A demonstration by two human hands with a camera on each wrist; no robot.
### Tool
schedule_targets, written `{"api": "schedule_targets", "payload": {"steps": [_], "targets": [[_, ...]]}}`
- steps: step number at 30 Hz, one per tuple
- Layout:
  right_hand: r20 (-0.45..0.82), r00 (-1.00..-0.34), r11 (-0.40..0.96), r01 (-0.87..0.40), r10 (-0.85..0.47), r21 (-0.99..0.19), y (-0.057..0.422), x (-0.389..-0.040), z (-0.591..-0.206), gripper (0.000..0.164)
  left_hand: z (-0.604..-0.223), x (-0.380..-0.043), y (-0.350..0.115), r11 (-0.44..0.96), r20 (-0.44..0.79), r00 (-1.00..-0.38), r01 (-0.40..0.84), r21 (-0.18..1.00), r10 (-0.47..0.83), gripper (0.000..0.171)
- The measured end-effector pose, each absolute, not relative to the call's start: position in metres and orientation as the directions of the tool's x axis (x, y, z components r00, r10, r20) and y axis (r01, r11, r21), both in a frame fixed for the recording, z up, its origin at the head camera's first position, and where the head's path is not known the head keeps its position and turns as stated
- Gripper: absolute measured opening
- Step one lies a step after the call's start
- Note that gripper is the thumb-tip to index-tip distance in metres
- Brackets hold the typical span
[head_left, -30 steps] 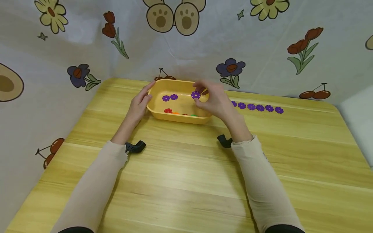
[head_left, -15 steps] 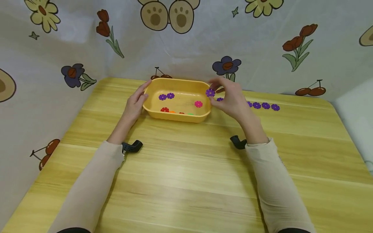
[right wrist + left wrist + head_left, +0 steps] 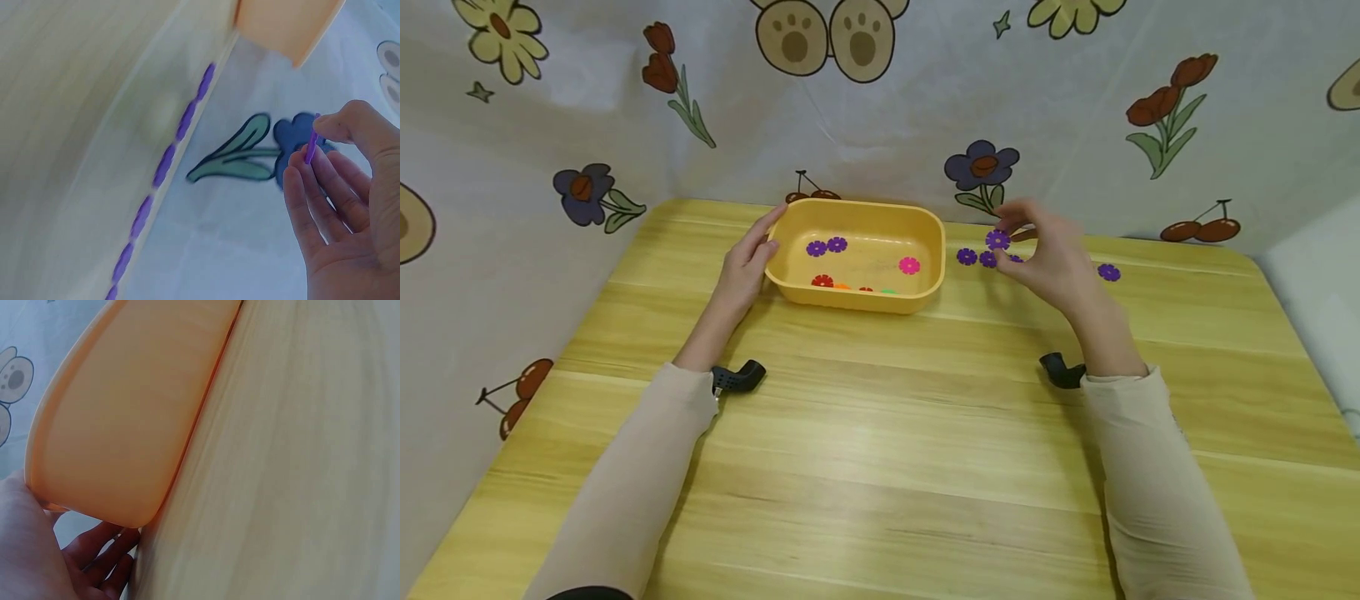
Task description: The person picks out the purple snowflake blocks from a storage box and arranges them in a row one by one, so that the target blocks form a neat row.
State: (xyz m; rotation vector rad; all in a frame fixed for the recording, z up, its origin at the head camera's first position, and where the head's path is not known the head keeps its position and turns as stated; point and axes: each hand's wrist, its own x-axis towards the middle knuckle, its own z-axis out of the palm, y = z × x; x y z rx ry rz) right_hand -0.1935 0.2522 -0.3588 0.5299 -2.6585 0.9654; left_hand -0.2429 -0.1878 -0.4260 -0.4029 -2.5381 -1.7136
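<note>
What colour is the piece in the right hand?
Purple; the piece shows best in the head view.

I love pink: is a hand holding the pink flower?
No, the right hand pinches a purple flower; the pink flower lies in the yellow tray.

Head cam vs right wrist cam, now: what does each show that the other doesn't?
Head only: left hand gripping the tray, plus the tray's contents, including a pink disc and a red disc.
Right wrist only: the held disc edge-on, and the part of the purple row that the right hand hides from the head cam.
Both: right hand pinching that disc, tray, other parts of the row, table, printed cloth.
</note>
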Motion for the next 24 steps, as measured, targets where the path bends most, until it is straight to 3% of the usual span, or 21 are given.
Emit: {"api": "schedule_targets", "payload": {"steps": [24], "targets": [[0.312,-0.947,0.802,-0.240,-0.071,-0.546,0.346,-0.181,-0.377,0.055,-0.396,-0.220,-0.179,0.338,0.148,-0.970,0.208,0.918,0.195,0.053]]}}
